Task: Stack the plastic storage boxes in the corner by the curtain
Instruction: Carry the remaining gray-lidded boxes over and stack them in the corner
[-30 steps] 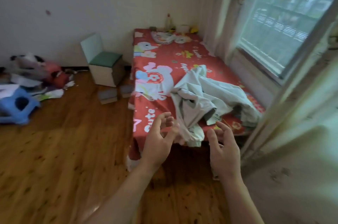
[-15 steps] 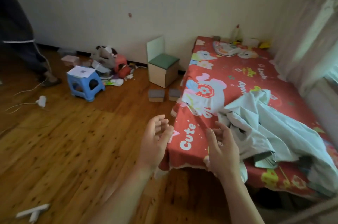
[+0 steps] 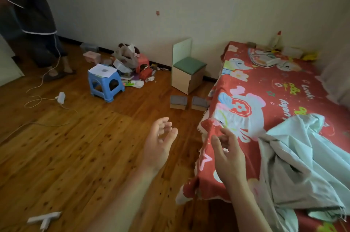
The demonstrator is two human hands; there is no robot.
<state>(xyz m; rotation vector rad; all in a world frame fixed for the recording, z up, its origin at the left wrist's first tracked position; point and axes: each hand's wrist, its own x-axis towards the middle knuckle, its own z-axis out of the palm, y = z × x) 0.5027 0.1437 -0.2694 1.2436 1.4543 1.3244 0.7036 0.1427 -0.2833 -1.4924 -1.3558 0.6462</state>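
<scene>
A clear plastic box [image 3: 89, 47] and a pink plastic box [image 3: 92, 57] sit on the floor against the far wall, left of a clutter pile. Both are well away from my hands. My left hand [image 3: 159, 144] is raised over the wooden floor, palm turned right, fingers relaxed and holding nothing. My right hand [image 3: 227, 156] hovers in front of the bed's near corner with loosely bent fingers, also holding nothing. A pale strip of curtain [image 3: 335, 80] shows at the right edge.
A bed with a red cartoon sheet [image 3: 265, 99] and a pale green cloth [image 3: 303, 156] fills the right. On the floor are a blue stool [image 3: 105, 85], a clutter pile [image 3: 132, 65], a small green-seated chair [image 3: 187, 69], two grey-topped blocks [image 3: 179, 102] and a cable [image 3: 43, 87]. A person [image 3: 28, 19] stands far left.
The view has swung left: the window has left the frame, and the stool, the boxes and the standing person have come in. Both hands stay raised and hold nothing.
</scene>
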